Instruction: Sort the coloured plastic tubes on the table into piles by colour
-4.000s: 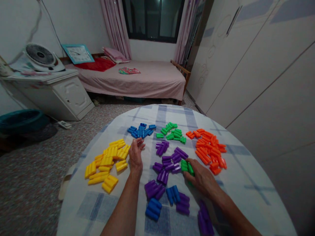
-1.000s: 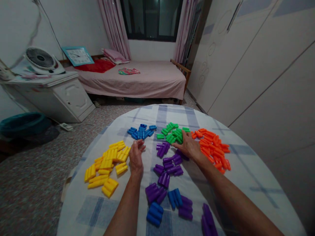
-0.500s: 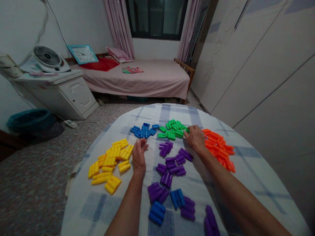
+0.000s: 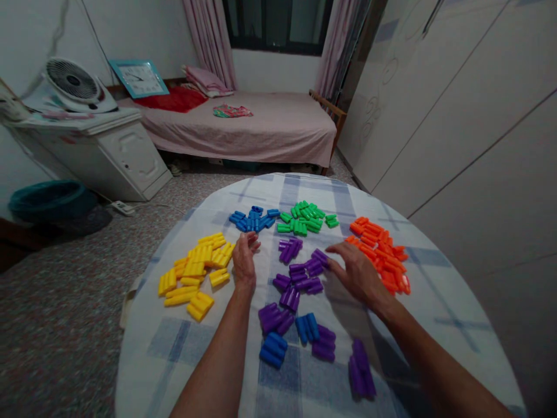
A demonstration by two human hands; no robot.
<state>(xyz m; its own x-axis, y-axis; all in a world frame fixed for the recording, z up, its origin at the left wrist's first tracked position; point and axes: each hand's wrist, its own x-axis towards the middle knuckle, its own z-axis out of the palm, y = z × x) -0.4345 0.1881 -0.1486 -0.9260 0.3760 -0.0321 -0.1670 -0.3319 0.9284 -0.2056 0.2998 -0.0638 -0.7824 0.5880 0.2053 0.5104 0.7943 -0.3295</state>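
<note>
Coloured plastic blocks lie sorted in heaps on a round table point(image 4: 439, 302) with a checked cloth. My left hand point(image 4: 244, 262) rests flat between the yellow heap point(image 4: 195, 273) and the purple blocks point(image 4: 298, 278), fingers loosely curled, holding nothing. My right hand point(image 4: 359, 274) lies palm down with spread fingers, its fingertips beside a purple block, just left of the orange heap point(image 4: 380, 255). Far across the table sit the blue heap point(image 4: 255, 220) and the green heap point(image 4: 307, 217). Near me lie two blue clusters point(image 4: 287, 342) and more purple pieces point(image 4: 359, 374).
Beyond the table stand a bed point(image 4: 256, 128) with a pink cover, a white cabinet point(image 4: 113, 157) bearing a fan point(image 4: 72, 84) and a clock point(image 4: 137, 76), and a teal basin point(image 4: 50, 197) on the floor. White wardrobe doors point(image 4: 456, 116) fill the right side.
My right hand carried green blocks from the middle to the green heap, let them go, and has drawn back to the purple blocks. My left hand has stayed put.
</note>
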